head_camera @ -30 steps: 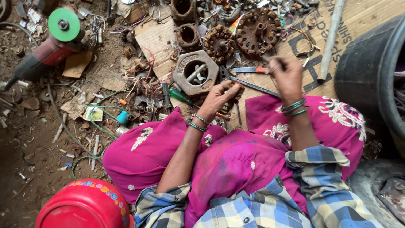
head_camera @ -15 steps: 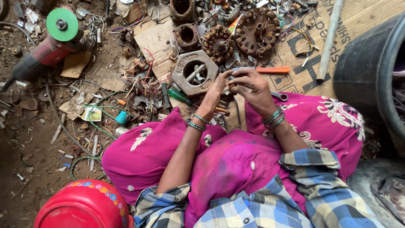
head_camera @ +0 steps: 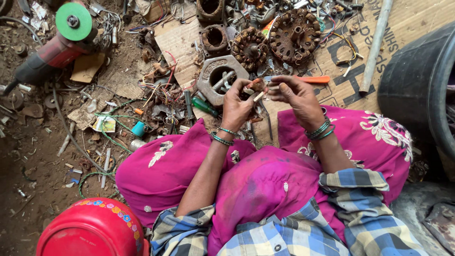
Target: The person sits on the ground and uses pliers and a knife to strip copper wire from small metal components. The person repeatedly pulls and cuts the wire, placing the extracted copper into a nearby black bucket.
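Note:
My left hand (head_camera: 237,105) is raised over my lap and holds a small rusty metal part (head_camera: 257,86) between its fingers. My right hand (head_camera: 297,97) is close beside it, fingers pinching at the same part. Just beyond my hands lies a hexagonal grey metal housing (head_camera: 212,72) with rods in its hole. An orange-handled tool (head_camera: 313,79) lies on the cardboard behind my right hand. Green bangles sit on both wrists.
Two rusty motor windings (head_camera: 294,35) (head_camera: 250,47) lie on the cardboard sheet (head_camera: 407,19). An angle grinder with a green disc (head_camera: 71,23) rests at far left. A red round container (head_camera: 90,230) stands at lower left, a black tyre (head_camera: 422,85) at right, a grey pipe (head_camera: 377,42) leaning nearby.
My right hand left the orange-handled tool on the cardboard and came in to meet my left hand. Both hands now work on the small part.

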